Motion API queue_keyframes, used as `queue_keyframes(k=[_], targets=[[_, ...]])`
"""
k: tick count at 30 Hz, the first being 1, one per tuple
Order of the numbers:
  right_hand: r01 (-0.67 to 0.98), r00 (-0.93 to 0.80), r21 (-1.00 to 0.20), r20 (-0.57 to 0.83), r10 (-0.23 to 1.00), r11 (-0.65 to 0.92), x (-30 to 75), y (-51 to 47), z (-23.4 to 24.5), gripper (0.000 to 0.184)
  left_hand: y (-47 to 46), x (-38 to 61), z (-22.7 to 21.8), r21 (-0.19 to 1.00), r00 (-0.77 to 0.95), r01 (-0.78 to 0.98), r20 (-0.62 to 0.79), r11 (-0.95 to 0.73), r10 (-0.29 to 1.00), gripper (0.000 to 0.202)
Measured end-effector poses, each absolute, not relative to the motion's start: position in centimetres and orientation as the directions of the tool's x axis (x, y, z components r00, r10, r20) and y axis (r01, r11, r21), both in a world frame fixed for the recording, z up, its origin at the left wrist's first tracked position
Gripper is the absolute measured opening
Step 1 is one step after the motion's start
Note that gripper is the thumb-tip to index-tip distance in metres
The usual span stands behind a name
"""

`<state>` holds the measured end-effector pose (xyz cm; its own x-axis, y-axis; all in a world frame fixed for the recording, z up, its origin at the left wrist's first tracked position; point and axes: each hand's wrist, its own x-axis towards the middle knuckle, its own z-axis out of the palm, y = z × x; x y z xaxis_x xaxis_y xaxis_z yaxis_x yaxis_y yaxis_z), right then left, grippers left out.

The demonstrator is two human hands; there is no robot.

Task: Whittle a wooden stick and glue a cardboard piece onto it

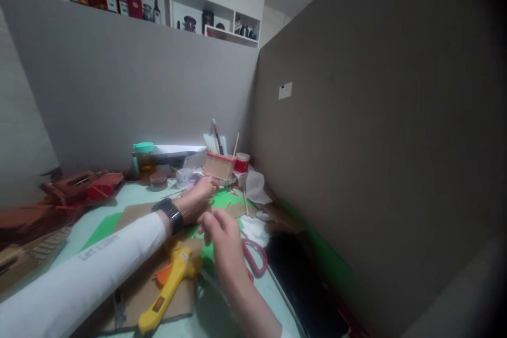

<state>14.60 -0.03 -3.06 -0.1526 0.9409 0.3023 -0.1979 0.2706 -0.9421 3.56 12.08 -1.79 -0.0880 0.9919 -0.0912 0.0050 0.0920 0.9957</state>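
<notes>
My left hand (204,190), with a black watch (170,214) on the wrist, reaches forward to the small items in front of a cardboard box (219,166). Its fingers point down, closed together; whatever they grip is hidden. Nearer to me, my right hand (225,237) is raised with curled fingers, thumb and forefinger close together; anything between them is too small to make out. Below the hands lie a yellow glue gun (172,288) on brown cardboard (138,296) and, to the right, scissors with red handles (257,257). Green sheet (225,199) shows beyond the right hand.
A jar with a teal lid (144,161), a small round tub (159,180) and a red container (241,162) stand at the back. A cutter (119,309) lies front left. On the right is a black flat object (303,285) beside the grey wall (356,132).
</notes>
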Motion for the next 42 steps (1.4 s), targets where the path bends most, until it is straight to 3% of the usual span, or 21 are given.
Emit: queue_keyframes(k=[8,13,19,23,27,29,31,33,37,42], targets=[[-0.251,-0.242,-0.924,0.349,0.905,0.289,14.6,-1.1,-2.1,0.020,0.5,-0.2,0.5,0.999,-0.004,0.033,0.005,-0.005,1.000,0.013],[-0.241,-0.408,-0.950,0.286,0.867,0.199,13.3,-3.7,-1.8,0.013,-7.8,-2.7,-0.2,0.997,0.083,0.007,-0.071,0.071,0.994,0.027],[-0.153,-0.571,-0.977,0.208,0.794,0.145,10.2,-5.3,-2.6,0.017,-11.3,-5.9,-2.4,0.999,0.050,-0.044,-0.011,0.013,0.999,0.037],[-0.090,-0.637,-0.968,0.236,0.734,0.233,8.5,-5.1,-1.1,0.023,-12.1,-7.5,-2.3,0.996,0.000,-0.090,0.019,-0.019,1.000,0.040],[0.027,-0.621,-0.923,0.286,0.730,0.385,8.5,-4.6,-0.4,0.022,-12.8,-9.2,-1.3,0.999,-0.188,-0.039,0.028,-0.036,0.982,0.031],[0.225,-0.622,-0.762,0.367,0.692,0.607,8.7,-4.5,-1.1,0.019,-13.2,-9.7,-1.2,0.999,-0.281,-0.046,0.004,-0.017,0.960,0.031],[0.403,-0.691,-0.451,0.421,0.588,0.796,8.5,-4.6,-2.2,0.019,-13.7,-9.7,-1.6,0.994,-0.288,-0.107,-0.054,0.024,0.956,0.029],[0.464,-0.772,-0.176,0.400,0.494,0.868,7.6,-4.9,-3.4,0.018,-14.2,-9.2,-2.4,0.980,-0.232,-0.182,-0.126,0.084,0.964,0.029],[0.454,-0.842,-0.026,0.313,0.439,0.890,5.3,-5.2,-5.1,0.015,-14.8,-7.9,-3.6,0.959,-0.154,-0.236,-0.197,0.158,0.968,0.043],[0.528,-0.817,-0.024,0.259,0.516,0.849,3.8,-5.4,-6.6,0.014,-15.3,-8.0,-3.3,0.988,-0.083,-0.103,-0.126,0.118,0.989,0.036]])
